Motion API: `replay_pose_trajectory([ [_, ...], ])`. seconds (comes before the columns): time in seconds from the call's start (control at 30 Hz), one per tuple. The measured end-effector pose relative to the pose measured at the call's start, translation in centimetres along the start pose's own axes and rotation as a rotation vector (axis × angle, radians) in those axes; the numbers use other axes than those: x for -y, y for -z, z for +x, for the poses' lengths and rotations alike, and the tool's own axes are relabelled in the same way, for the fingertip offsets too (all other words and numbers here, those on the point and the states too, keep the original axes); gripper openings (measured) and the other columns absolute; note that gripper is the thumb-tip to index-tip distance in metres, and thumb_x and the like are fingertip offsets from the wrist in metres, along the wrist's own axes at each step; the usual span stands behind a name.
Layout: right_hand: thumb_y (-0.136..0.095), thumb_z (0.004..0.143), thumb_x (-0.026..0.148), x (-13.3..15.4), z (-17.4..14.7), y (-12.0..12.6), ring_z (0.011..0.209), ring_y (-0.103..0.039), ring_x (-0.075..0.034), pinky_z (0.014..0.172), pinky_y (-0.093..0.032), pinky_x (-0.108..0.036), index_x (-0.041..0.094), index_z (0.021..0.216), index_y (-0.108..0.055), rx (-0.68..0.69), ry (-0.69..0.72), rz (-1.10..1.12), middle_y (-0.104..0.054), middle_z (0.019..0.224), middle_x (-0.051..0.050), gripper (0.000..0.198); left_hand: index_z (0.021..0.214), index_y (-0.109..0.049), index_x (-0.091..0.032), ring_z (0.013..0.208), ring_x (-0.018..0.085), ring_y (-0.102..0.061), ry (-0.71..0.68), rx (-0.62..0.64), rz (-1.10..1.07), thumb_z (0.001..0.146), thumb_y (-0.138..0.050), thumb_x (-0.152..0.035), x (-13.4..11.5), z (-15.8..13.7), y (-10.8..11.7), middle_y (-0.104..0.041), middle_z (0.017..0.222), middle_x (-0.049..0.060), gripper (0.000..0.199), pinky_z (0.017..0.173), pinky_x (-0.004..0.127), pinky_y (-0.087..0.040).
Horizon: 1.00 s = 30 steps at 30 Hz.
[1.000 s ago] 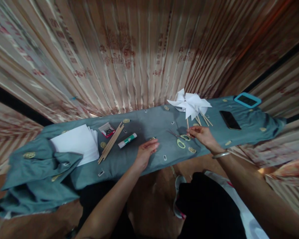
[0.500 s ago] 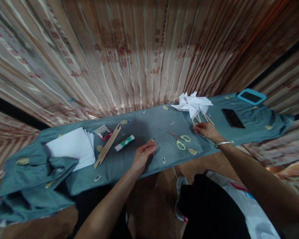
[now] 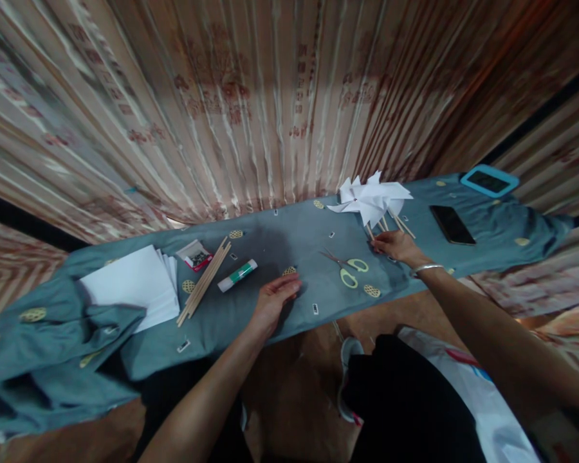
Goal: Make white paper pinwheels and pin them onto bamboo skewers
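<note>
My right hand (image 3: 396, 247) is closed on the stick of a white paper pinwheel (image 3: 368, 200), near the stick's lower end. This pinwheel overlaps other white paper pinwheels, whose wooden sticks (image 3: 400, 223) point toward me. My left hand (image 3: 276, 299) is over the cloth near the table's front edge, fingers stretched out and nothing in them. Between the two hands lie scissors (image 3: 349, 270) with yellow-green handles, blades slightly apart. Left of my left hand are a glue stick (image 3: 238, 275) and a bundle of wooden sticks (image 3: 204, 281).
A stack of white paper (image 3: 135, 283) lies at the left, partly under bunched grey-green cloth (image 3: 72, 334). A small red-and-clear packet (image 3: 195, 255) is beside the sticks. On the right are a black phone (image 3: 452, 225) and a blue-framed device (image 3: 490, 181). Curtains (image 3: 260, 116) hang behind.
The pinwheel in my right hand has shifted slightly left and up. My left hand is nearly still, and the whole view has tilted a little.
</note>
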State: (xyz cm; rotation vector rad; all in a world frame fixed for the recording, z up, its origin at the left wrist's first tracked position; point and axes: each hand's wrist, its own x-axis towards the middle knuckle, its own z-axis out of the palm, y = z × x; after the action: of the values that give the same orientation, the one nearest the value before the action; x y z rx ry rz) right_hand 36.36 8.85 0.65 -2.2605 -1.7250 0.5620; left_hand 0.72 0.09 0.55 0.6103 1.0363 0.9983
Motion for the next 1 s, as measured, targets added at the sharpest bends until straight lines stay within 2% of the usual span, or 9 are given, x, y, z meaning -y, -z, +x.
replay_pose_trajectory([
  [0.27, -0.057, 0.085, 0.034, 0.4, 0.0, 0.3, 0.071, -0.069, -0.017, 0.064, -0.05, -0.024, 0.017, 0.084, -0.075, 0.009, -0.037, -0.075, -0.075, 0.072, -0.003, 0.024, 0.083, -0.078, -0.016, 0.066, 0.01, -0.06, -0.008, -0.001, -0.005, 0.051, -0.089, -0.028, 0.1, -0.1, 0.1, -0.073, 0.075, 0.004, 0.036, 0.065, 0.023, -0.045],
  [0.77, -0.056, 0.083, 0.043, 0.8, -0.5, 0.4, 0.078, -0.069, -0.023, 0.064, -0.046, -0.027, 0.02, 0.087, -0.077, -0.103, -0.047, -0.291, -0.076, 0.08, -0.006, 0.031, 0.081, -0.078, -0.016, 0.068, 0.011, -0.062, -0.017, -0.004, -0.021, 0.048, -0.091, -0.03, -0.1, -0.2, 0.2, -0.074, 0.076, 0.004, 0.038, 0.065, 0.022, -0.046],
  [1.0, -0.053, 0.086, 0.041, 1.0, -2.1, 0.7, 0.08, -0.07, -0.024, 0.062, -0.046, -0.028, 0.019, 0.093, -0.076, -0.146, -0.031, -0.363, -0.077, 0.088, -0.01, 0.033, 0.084, -0.078, -0.016, 0.07, 0.012, -0.062, -0.053, 0.006, 0.007, 0.052, -0.089, -0.029, -0.2, -0.6, 0.6, -0.074, 0.079, 0.005, 0.036, 0.068, 0.025, -0.046],
])
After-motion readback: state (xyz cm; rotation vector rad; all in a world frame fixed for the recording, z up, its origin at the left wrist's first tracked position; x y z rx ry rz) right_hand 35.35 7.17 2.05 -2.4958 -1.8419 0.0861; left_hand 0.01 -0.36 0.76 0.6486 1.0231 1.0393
